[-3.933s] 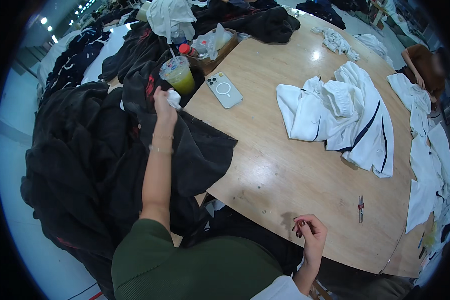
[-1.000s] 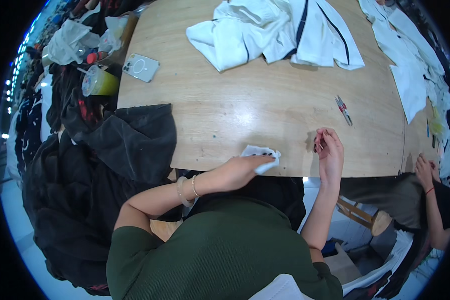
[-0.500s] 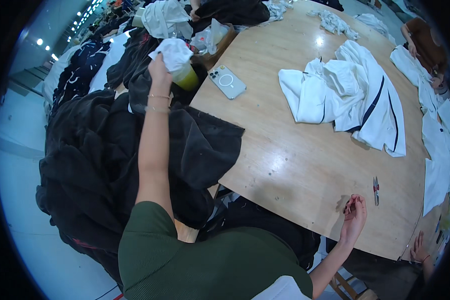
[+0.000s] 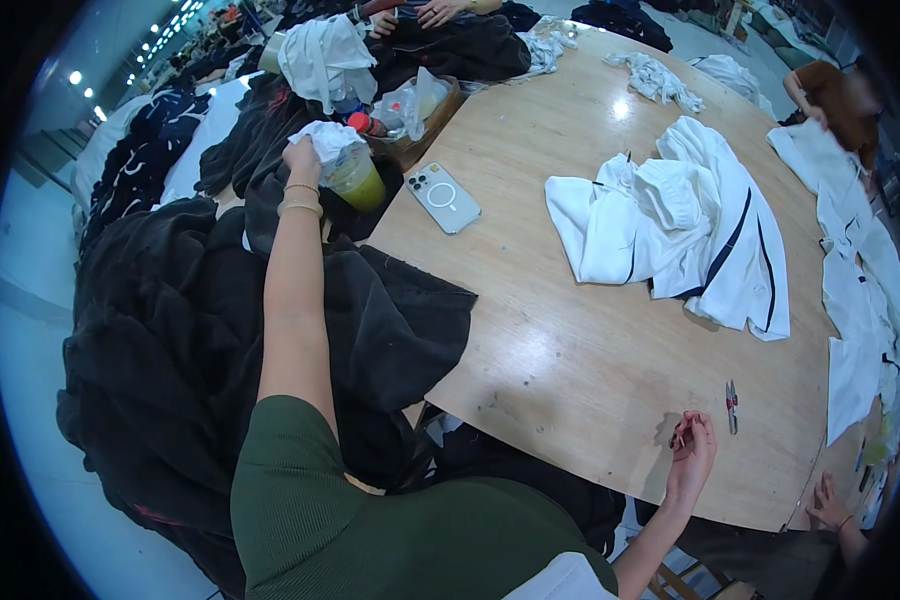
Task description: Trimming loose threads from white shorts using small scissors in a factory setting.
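Observation:
My left hand [image 4: 301,158] is stretched out to the far left, its fingers closed on a white cloth [image 4: 332,140]. The cloth lies against the top of a clear plastic cup [image 4: 358,186] of yellow-green drink. My right hand [image 4: 692,452] hovers at the near right edge of the table, thumb and fingers pinched together; whatever is between them is too small to make out. Just beyond it lies a pair of red-handled thread snips [image 4: 732,408]. A white garment with dark stripes [image 4: 670,225] is spread loosely on the table farther off.
A pale phone [image 4: 444,200] rests near the left edge of the wooden table [image 4: 530,410]. Dark cloth [image 4: 170,350] is heaped at my left. Behind the cup stands a cardboard box [image 4: 440,118] with plastic bags. A co-worker's hands [image 4: 435,14] work on dark cloth; other people sit at right.
The whole view has shifted slightly. The cloth now hangs lower on the cup's near side, showing more of the cup. A co-worker's hands have come into view at the top; my right hand keeps its pinch.

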{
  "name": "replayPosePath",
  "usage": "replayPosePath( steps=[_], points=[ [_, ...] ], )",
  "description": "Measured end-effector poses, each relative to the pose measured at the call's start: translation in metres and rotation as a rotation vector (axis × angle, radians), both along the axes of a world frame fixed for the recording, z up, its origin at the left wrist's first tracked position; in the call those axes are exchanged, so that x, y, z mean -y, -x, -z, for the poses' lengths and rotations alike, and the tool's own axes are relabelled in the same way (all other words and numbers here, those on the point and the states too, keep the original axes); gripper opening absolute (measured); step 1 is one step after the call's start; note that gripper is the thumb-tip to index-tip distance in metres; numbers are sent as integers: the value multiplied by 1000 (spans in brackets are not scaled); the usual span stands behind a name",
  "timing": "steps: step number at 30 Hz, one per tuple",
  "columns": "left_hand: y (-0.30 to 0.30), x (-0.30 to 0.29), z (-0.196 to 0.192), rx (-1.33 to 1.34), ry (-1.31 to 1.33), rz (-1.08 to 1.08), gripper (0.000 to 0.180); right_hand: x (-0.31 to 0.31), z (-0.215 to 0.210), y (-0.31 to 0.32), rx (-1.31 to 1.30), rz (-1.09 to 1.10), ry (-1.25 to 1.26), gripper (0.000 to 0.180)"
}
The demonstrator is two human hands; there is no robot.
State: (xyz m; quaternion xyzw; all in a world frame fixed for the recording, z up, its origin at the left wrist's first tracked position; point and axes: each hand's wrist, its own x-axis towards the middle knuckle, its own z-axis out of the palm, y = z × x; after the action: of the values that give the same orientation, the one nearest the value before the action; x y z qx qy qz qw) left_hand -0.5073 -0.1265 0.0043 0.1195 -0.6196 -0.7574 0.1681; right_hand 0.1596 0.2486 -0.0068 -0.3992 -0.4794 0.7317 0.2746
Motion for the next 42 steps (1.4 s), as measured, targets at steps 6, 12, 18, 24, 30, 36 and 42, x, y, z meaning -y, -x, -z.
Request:
replayPosePath(
  steps=[6, 12, 18, 24, 30, 36, 42],
  points=[
    [-8, 28, -9, 132, 747, -394, 34, 1, -1, 16, -11, -43, 15, 10],
    [-42, -42, -35, -574, 1259, -164, 39, 4, -5, 1, 35, 66, 15, 11],
    [51, 11, 39, -240, 609, 166, 29, 4, -8, 10, 94, 10, 0, 13],
    [92, 8, 44, -250, 662, 43, 44, 11, -8, 4, 71, 35, 61, 14],
    [90, -33, 38, -70, 1083, 167, 66, 6, 4, 3, 75, 39, 26, 17],
    [114, -123, 36, -201, 1188, 267, 67, 7, 7, -6, 66, 14, 10, 18],
    [74, -260, 44, -337, 1240, 410, 68, 11, 17, -3, 74, 80, 18, 18]
  ],
)
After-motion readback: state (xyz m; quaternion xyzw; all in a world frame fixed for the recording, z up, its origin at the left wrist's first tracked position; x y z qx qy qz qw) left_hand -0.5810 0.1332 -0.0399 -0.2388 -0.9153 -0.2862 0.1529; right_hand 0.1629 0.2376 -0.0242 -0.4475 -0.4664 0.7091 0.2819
